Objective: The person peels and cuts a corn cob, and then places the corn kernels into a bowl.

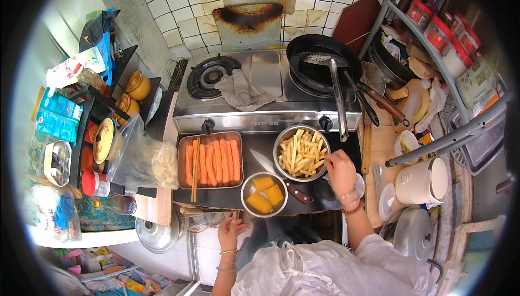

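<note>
My right hand (340, 172) is at the right rim of a steel bowl (277, 162) of potato fries (300, 152). Its fingertips meet the rim; whether they grip anything is hidden. Near the counter's front edge, my left hand (230, 231) hangs with loosely curled fingers and nothing visible in it. A smaller steel bowl (243, 202) between the hands holds three pieces of corn (260, 204). A kitchen knife (298, 192) lies partly under both bowls. To the left, a steel tray (181, 153) holds several orange sausages (221, 162), with wooden chopsticks (196, 170) across it.
Behind the bowls stands a gas stove (266, 117) with a grey cloth (243, 90) and a black wok (296, 46). A skimmer handle (338, 101) juts forward from the wok. A plastic bag (162, 166) sits left of the tray; a metal rack bar (447, 133) crosses the right side.
</note>
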The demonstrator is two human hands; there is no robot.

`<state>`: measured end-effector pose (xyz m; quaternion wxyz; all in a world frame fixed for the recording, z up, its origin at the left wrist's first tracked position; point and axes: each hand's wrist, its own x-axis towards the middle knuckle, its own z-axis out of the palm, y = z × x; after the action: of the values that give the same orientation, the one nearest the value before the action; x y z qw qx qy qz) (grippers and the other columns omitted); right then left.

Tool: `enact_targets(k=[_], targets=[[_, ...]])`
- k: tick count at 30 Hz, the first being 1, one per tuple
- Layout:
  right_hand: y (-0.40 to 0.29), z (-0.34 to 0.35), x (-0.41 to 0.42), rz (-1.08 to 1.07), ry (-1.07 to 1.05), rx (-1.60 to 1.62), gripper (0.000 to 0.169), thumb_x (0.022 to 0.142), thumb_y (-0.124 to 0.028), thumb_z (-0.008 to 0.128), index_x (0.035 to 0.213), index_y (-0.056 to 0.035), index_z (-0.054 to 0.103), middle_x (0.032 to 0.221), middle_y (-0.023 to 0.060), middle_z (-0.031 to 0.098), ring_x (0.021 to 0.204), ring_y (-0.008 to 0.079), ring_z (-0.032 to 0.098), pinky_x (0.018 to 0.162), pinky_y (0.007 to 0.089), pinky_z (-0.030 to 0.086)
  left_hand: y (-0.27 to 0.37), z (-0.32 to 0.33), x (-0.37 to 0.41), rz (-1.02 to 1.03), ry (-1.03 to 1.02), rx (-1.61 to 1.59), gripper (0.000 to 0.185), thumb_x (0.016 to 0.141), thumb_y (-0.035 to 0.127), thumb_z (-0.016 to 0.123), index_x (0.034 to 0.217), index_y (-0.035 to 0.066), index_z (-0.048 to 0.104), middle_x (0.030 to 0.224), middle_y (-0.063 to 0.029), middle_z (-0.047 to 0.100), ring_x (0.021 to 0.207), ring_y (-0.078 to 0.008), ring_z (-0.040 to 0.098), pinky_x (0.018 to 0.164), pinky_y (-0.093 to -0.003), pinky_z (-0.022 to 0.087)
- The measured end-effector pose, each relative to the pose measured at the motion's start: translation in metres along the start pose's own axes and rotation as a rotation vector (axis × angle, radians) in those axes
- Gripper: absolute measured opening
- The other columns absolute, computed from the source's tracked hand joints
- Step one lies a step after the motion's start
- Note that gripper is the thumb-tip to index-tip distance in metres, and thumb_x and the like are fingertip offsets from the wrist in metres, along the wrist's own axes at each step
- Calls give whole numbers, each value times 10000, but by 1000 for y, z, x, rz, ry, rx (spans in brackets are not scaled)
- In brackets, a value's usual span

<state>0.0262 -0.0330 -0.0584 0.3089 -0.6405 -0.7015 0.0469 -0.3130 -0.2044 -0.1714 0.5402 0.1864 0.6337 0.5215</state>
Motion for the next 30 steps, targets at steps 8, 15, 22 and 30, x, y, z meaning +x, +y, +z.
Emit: enact_targets(k=[8, 15, 22, 30], targets=[[4, 69, 52, 21, -83, -30, 174, 734, -59, 718, 908, -59, 705, 944, 126, 604, 849, 333, 637, 741, 409, 533, 16, -16, -6, -17, 6, -67, 199, 980, 106, 534, 1120, -35, 520, 1022, -224, 656, 817, -291, 704, 701, -364, 612], [-44, 36, 33, 87, 20, 519, 202, 810, 8, 691, 1008, -1, 656, 872, 100, 636, 669, 190, 639, 610, 281, 511, 22, -22, -1, -39, -14, -34, 164, 978, 72, 513, 1102, -29, 545, 1029, -201, 664, 832, -269, 700, 707, -343, 606], [-106, 89, -30, 122, -555, 525, 234, 790, -128, 731, 968, 0, 651, 756, 148, 673, 699, 271, 670, 651, 337, 529, 19, -18, 3, -69, -40, -26, 165, 982, 79, 514, 1101, -27, 555, 1023, -184, 671, 823, -252, 697, 704, -336, 603], [-94, 79, -16, -23, -285, 351, 177, 766, -99, 728, 916, -25, 670, 836, 162, 666, 750, 333, 650, 669, 392, 520, 20, -20, 3, -77, -27, -5, 161, 981, 83, 516, 1092, -23, 565, 1012, -170, 679, 805, -233, 692, 689, -325, 596]])
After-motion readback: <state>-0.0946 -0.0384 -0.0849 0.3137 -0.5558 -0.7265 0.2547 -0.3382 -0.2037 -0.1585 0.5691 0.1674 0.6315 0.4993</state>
